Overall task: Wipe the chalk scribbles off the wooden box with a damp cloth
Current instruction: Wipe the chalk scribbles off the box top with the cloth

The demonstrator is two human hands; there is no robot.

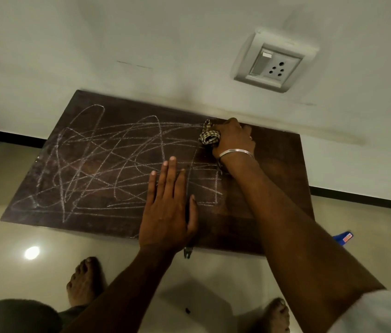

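Looking down from the head view, one dark brown rectangular wooden box stands on the floor against the wall, its top covered in white chalk scribbles. One right hand, its grip curled tight round one bunched checked cloth, presses near the box's far edge. One left hand lies flat on the top, fingers straight, holding nothing. Two bare feet show below.

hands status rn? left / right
Left hand: open, fingers straight, flat on the wooden box.
Right hand: closed, gripping the checked cloth against the box top.
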